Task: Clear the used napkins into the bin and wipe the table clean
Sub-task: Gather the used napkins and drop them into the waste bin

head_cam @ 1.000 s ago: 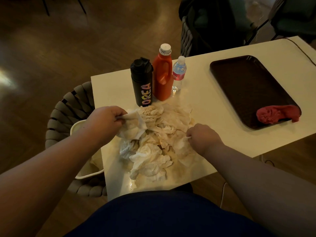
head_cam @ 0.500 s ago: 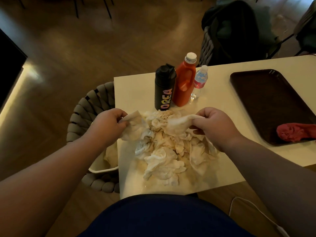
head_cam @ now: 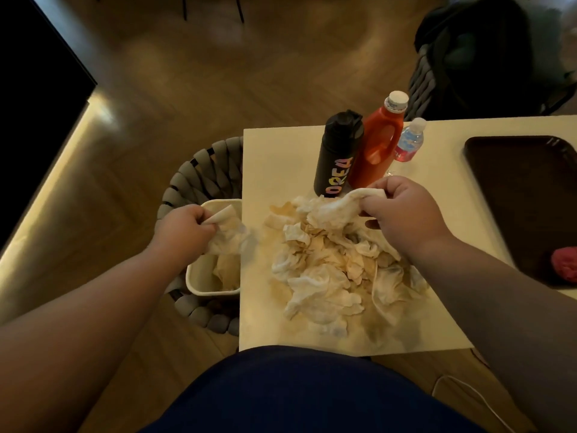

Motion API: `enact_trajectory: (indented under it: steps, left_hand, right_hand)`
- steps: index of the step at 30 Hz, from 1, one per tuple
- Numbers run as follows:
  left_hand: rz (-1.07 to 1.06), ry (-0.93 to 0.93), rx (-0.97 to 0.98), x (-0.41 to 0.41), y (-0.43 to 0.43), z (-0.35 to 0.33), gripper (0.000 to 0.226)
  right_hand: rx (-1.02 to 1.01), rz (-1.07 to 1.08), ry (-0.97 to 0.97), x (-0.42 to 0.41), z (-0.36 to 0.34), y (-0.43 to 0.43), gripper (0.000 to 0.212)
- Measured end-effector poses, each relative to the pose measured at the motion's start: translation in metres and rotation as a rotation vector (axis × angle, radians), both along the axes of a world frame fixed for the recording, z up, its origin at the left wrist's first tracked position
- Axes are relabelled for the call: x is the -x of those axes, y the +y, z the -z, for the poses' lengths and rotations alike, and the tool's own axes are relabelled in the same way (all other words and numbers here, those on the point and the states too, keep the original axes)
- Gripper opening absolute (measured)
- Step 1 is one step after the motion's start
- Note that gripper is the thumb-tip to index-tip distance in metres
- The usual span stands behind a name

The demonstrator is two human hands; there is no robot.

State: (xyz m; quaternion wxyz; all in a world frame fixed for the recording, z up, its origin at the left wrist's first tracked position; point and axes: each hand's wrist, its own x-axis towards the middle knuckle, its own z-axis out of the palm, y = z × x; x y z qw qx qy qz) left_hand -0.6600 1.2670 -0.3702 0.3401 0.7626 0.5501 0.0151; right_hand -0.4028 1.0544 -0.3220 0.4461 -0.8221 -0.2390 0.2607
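The left hand (head_cam: 184, 226) grips a crumpled napkin (head_cam: 226, 234) just off the desk's (head_cam: 274, 157) left edge, above the pale bin (head_cam: 212, 292), which already holds paper and sits on a woven chair (head_cam: 199, 170). The right hand (head_cam: 402, 214) pinches a second napkin (head_cam: 337, 207), raised over the far side of the stained pile of napkins (head_cam: 331, 276) on the near part of the desk. Beyond the pile stand a black bottle (head_cam: 337, 151), an orange bottle (head_cam: 379, 142) and a small water bottle (head_cam: 409, 142). On the right, a dark tray (head_cam: 524, 195) carries a red cloth (head_cam: 565, 267).
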Motion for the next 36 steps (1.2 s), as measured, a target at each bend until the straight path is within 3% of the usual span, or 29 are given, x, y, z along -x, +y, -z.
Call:
enact_trajectory:
  steps: [8,14,17,20,24,29,36]
  left_hand:
    - [-0.094,0.164,-0.033,0.02,0.013,0.044,0.015]
    - [0.045,0.207,0.091,0.007,0.009,0.043,0.07]
    - [0.081,0.133,0.062,-0.007,-0.001,0.026,0.075]
    - [0.204,-0.083,0.147,-0.029,-0.022,-0.003,0.076]
    - [0.369,-0.241,0.18,-0.057,-0.056,-0.042,0.069]
    - [0.345,-0.26,0.061,-0.065,-0.065,-0.048,0.005]
    - [0.203,-0.137,-0.05,-0.022,-0.026,-0.008,0.012]
  right_hand:
    - [0.031,-0.029,0.022,0.005,0.007,-0.001,0.009]
    - [0.041,-0.065,0.009,0.009,0.004,0.005,0.009]
    - [0.038,-0.076,0.02,0.014,0.002,0.01,0.011]
    - [0.025,-0.095,0.052,0.023,0.002,0.016,0.012]
    - [-0.001,-0.161,0.06,0.041,-0.001,0.026,0.01]
    - [-0.032,-0.263,0.137,0.055,-0.002,0.032,0.012]
    - [0.045,-0.238,0.076,0.036,0.009,0.016,0.022]
